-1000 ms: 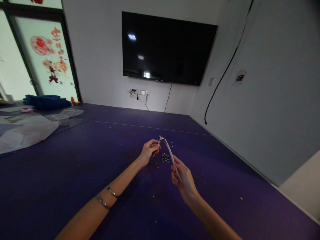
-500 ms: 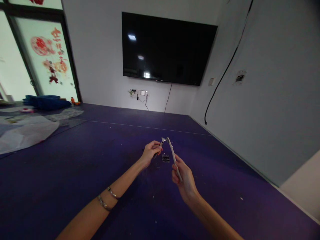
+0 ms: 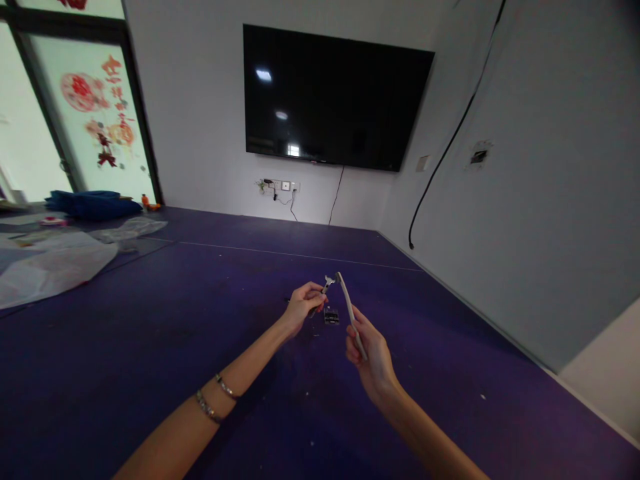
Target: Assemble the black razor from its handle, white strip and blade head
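Note:
My left hand point(image 3: 303, 305) is closed round the dark handle of a small tool point(image 3: 328, 283) with a silvery, forked head; its exact kind is too small to tell. In my right hand point(image 3: 371, 350) is a toothbrush point(image 3: 346, 292) with a pale handle and dark bristles, held upright with its head tilted left. The bristles face the tool's metal head with a slight gap between them. Below and between the hands, a small dark rectangular piece point(image 3: 331, 317) lies on the purple floor point(image 3: 240, 373).
Clear plastic sheeting point(image 3: 60, 263) and a folded blue cloth point(image 3: 93, 204) lie at the far left by the door. A black cable point(image 3: 445, 153) hangs down the right wall. A television point(image 3: 335, 97) is mounted on the far wall above sockets point(image 3: 285, 186).
The toothbrush has moved slightly right, away from the tool's head, along with my right hand. My left hand and the tool have shifted only a little.

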The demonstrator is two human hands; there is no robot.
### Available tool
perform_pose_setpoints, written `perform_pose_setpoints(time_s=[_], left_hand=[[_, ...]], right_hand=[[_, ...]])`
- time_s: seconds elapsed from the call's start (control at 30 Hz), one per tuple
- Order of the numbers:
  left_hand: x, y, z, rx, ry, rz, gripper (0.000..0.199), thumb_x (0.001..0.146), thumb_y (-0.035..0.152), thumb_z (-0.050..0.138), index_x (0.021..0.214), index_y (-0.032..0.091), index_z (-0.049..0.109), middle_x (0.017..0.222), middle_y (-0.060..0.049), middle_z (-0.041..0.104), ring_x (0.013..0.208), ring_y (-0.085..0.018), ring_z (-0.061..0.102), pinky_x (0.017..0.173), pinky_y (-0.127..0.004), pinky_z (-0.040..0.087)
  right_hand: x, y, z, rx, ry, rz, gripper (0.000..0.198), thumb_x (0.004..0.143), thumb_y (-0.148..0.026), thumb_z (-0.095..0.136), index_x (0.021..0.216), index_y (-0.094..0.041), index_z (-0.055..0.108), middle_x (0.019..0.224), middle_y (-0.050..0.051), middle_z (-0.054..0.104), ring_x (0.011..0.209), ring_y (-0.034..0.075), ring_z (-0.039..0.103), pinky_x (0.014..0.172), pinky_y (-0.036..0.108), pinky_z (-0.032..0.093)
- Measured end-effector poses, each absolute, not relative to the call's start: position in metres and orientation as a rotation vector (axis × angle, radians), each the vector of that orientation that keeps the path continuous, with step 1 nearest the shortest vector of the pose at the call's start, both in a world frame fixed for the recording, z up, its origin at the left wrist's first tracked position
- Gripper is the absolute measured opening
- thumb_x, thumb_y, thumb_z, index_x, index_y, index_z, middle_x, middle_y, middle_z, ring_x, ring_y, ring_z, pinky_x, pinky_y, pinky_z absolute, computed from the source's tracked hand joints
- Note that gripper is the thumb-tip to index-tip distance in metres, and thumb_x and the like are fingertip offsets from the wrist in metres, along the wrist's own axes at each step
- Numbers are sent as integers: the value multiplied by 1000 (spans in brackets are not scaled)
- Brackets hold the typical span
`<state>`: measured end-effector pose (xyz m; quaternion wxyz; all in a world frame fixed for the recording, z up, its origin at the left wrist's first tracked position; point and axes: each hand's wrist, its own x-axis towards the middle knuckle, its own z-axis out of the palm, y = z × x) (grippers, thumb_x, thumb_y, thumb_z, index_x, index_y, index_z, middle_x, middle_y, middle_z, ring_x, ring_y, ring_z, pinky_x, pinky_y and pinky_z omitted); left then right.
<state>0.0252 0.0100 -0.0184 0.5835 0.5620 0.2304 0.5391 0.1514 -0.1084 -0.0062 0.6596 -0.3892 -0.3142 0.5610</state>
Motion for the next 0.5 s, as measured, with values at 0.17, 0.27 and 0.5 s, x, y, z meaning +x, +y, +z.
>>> perform_pose_setpoints(time_s=[0.17, 0.27, 0.5], left_hand=[[24, 9, -16, 1313, 544, 1262, 19, 65, 23, 68, 77, 14, 56, 64, -1, 60, 50, -7, 49, 51, -21, 35], [24, 10, -16, 1289, 544, 1294, 21, 64, 25, 69, 76, 14, 55, 65, -1, 60, 51, -8, 49, 52, -21, 36], [26, 8, -19, 1330, 531, 1241, 20, 66, 26, 68, 77, 14, 56, 65, 0, 59, 50, -7, 48, 52, -21, 35]], right_hand=[[150, -112, -11, -904, -705, 1310, 53, 69, -24, 55, 121, -19, 52, 56, -6, 41, 38, 4, 29, 36, 19, 18], [150, -114, -13, -902, -696, 1308, 51, 70, -24, 55, 120, -19, 53, 57, -6, 41, 39, 4, 28, 37, 19, 18], [152, -107, -11, -858, -725, 1304, 52, 68, -22, 55, 120, -20, 54, 56, -7, 39, 39, 3, 22, 37, 19, 13]])
